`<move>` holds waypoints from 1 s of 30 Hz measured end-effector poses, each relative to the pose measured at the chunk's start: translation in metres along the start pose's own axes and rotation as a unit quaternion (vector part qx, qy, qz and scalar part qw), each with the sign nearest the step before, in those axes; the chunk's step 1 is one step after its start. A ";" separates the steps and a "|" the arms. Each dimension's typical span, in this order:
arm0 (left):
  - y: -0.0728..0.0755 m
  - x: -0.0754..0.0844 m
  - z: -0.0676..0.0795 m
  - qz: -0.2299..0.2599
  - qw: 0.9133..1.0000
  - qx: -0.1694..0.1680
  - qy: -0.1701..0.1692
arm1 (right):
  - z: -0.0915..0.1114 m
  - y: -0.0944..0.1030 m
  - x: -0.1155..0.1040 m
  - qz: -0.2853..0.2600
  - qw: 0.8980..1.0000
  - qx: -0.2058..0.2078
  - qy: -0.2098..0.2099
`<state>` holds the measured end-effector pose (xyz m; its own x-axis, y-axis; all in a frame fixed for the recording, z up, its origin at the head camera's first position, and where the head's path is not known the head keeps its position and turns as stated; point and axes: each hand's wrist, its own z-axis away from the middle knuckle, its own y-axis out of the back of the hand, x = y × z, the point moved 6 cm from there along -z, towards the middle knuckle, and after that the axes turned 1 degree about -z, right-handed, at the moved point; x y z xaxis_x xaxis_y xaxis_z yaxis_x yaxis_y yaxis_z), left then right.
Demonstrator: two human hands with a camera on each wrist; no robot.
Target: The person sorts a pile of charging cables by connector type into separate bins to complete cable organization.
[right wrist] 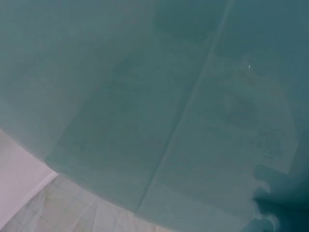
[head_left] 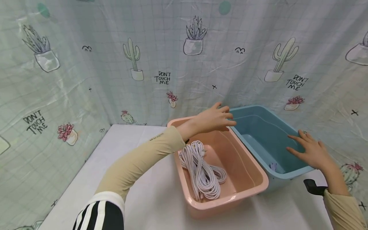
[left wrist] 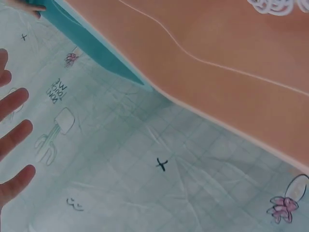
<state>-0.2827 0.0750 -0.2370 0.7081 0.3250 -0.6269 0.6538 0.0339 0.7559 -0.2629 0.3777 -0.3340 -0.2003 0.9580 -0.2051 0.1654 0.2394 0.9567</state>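
A peach bin point(head_left: 248, 166) stands on the table with bundled white cables point(head_left: 202, 174) inside it. Beside it on the right is a blue bin point(head_left: 258, 123), with a small pale purple item point(head_left: 273, 166) at its near end. My left hand point(head_left: 214, 119) reaches across the peach bin's far end, fingers spread and holding nothing. In the left wrist view its separated fingers point(left wrist: 17, 137) show at the left edge. Over the blue bin's right rim is my right hand point(head_left: 311, 151), fingers extended toward the interior. The right wrist view is filled mostly by the blue bin's wall point(right wrist: 120, 111).
A white table point(head_left: 143, 198) carries both bins, which stand side by side. Behind and around it hangs a curtain point(head_left: 161, 38) printed with cacti and lettering. A black strap point(head_left: 314, 187) sits at the right wrist.
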 end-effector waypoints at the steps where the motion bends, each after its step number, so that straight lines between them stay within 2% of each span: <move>1: 0.003 -0.001 0.005 -0.001 1.000 0.004 0.001 | 0.000 0.000 0.000 0.001 1.000 0.001 0.000; 8: 0.018 -0.003 0.038 0.009 0.999 0.046 0.015 | 0.000 0.002 -0.001 0.006 1.000 0.002 -0.003; 13: 0.018 -0.003 0.065 0.013 0.996 0.085 0.029 | -0.002 0.001 -0.002 0.006 1.000 0.001 -0.005; 16: 0.015 -0.003 0.081 0.017 0.995 0.096 0.037 | -0.002 0.001 -0.003 0.006 1.000 0.007 -0.005; 23: 0.004 -0.008 0.117 0.054 0.992 0.093 0.065 | -0.001 0.004 -0.003 0.014 1.000 0.019 -0.017; 30: -0.003 -0.012 0.151 0.089 0.987 0.086 0.099 | 0.002 0.011 -0.002 0.031 0.997 0.030 -0.067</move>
<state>-0.2527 -0.0717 -0.2601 0.7601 0.4911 -0.4255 0.5720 -0.1950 0.7967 -0.2583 0.3792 -0.3237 -0.0585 0.9827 -0.1758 0.2324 0.1847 0.9549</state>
